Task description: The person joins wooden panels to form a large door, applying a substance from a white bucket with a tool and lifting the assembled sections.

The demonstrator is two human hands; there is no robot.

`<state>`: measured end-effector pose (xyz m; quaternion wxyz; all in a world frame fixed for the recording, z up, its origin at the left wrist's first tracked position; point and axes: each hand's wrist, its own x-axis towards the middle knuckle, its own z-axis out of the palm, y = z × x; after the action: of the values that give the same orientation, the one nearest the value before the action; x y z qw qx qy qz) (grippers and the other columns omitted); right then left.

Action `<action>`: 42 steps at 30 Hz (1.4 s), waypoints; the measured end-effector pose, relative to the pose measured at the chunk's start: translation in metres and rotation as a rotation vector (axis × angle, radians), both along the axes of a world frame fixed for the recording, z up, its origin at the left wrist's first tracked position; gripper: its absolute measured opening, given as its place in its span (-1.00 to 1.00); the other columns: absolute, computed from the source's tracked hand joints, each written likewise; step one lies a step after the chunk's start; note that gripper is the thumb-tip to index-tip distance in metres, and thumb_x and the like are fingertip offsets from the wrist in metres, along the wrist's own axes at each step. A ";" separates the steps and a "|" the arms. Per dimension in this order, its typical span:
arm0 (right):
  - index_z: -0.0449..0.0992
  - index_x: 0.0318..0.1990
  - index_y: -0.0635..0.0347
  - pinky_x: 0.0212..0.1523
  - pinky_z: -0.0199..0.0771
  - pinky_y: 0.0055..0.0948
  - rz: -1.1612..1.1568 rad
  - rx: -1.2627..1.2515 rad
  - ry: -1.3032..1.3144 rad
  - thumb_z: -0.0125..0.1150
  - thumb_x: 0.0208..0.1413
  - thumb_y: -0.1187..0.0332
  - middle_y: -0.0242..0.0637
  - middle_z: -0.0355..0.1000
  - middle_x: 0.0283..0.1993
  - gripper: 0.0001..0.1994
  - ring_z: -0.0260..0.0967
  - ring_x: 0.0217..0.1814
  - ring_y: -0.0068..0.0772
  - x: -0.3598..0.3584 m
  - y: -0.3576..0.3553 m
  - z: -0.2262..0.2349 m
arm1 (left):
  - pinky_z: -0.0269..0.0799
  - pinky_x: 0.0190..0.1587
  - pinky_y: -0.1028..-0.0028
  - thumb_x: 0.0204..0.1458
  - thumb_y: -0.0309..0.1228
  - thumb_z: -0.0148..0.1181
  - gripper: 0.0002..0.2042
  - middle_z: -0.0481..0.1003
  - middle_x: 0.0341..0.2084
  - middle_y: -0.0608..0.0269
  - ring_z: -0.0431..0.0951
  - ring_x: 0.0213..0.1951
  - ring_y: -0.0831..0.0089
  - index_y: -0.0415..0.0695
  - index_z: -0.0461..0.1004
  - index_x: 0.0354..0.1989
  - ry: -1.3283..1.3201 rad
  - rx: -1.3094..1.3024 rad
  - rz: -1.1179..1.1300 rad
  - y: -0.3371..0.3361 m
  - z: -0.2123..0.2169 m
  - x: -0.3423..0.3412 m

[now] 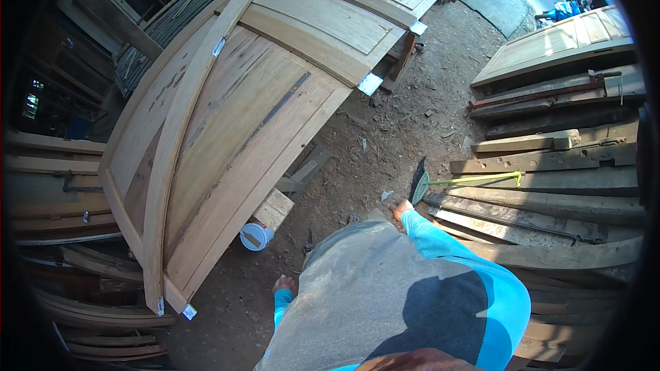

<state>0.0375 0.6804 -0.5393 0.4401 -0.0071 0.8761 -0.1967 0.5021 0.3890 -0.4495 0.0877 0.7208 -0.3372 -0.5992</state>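
My left hand (283, 284) hangs low beside my body, near a white round bucket (256, 236); nothing shows in it, and its small, part-hidden fingers cannot be read. On the other side, my right hand (401, 210) is beside the green oval head of a fly-swatter-like thing (421, 187), whose yellow-green handle reaches over the planks. Whether the hand touches it cannot be made out. Ahead and to the left lies a large panelled wooden door (234, 130), raised on supports. Long wooden strips cross its face, and pale patches mark several strip ends.
A wooden block (273, 209) juts from beneath the door by the bucket. Stacked planks (536, 206) line the right side, with another panelled door (564, 45) beyond them. More timber (62, 185) is stacked at left. The dirt floor (385, 141) carries chips and scraps.
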 end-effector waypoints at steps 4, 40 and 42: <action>0.60 -0.13 0.18 -0.21 0.52 -0.36 0.031 0.045 0.160 0.17 0.12 0.13 -0.23 0.57 -0.47 -0.68 0.56 -0.42 -0.37 0.001 0.005 -0.003 | 0.33 -0.58 0.37 0.15 -0.26 0.16 -0.78 0.51 -0.48 0.20 0.42 -0.59 0.38 -0.14 0.43 -0.19 0.034 0.043 0.009 -0.002 -0.005 -0.004; 0.56 -0.09 0.21 0.02 0.43 -0.23 -0.056 -0.205 0.271 0.20 0.08 0.09 0.01 0.53 -0.12 -0.61 0.48 -0.02 -0.02 -0.162 -0.004 0.117 | 0.38 0.09 0.41 0.14 -0.22 0.15 -0.55 0.52 -0.03 0.02 0.50 0.04 0.35 -0.30 0.42 0.10 0.472 -0.487 -1.109 0.007 0.218 -0.439; 0.53 -0.05 0.22 0.00 0.45 -0.24 -0.021 -0.246 0.373 0.20 0.09 0.09 -0.01 0.55 -0.16 -0.59 0.51 -0.06 -0.06 -0.198 -0.015 0.128 | 0.38 0.10 0.42 0.15 -0.23 0.14 -0.55 0.52 -0.02 0.04 0.49 0.04 0.38 -0.29 0.40 0.12 0.600 -0.363 -1.126 0.018 0.233 -0.495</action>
<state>-0.1603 0.6653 -0.4116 0.2640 -0.0876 0.9119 -0.3018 0.0072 0.4068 -0.2166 -0.0288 0.2100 -0.7190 -0.6619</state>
